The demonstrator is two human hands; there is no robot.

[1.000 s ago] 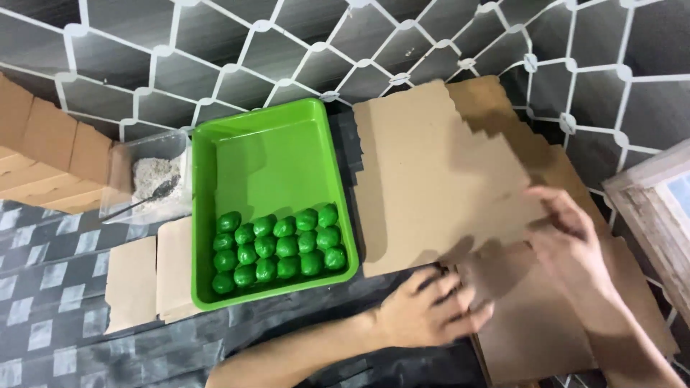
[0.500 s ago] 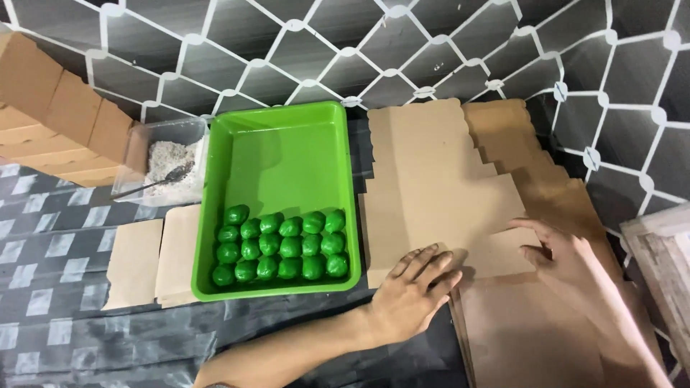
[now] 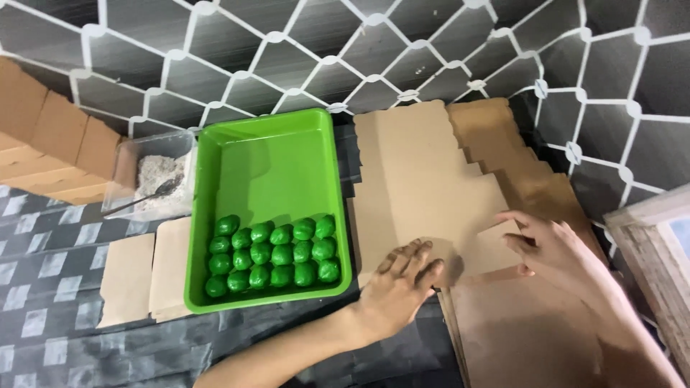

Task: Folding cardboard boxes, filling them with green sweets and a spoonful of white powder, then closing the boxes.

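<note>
A flat, light brown cardboard sheet (image 3: 420,179) with notched edges lies to the right of a green tray (image 3: 269,165). My left hand (image 3: 399,287) has its fingers curled onto the sheet's near edge. My right hand (image 3: 550,248) pinches the sheet's right flap with its fingertips. Under the sheet a stack of darker cardboard sheets (image 3: 517,327) spreads toward me and to the right. Several green balls (image 3: 273,255) sit in rows in the tray's near half; its far half is bare.
A clear tub of white powder with a spoon (image 3: 154,179) stands left of the tray. Two folded cardboard pieces (image 3: 147,273) lie at the near left. Brown boxes (image 3: 43,136) stack at far left. A wooden frame (image 3: 654,244) borders the right.
Both hands have slid along the top cardboard sheet, the right one toward its right flap. The camera view has shifted, so the tray and sheets sit lower in the picture.
</note>
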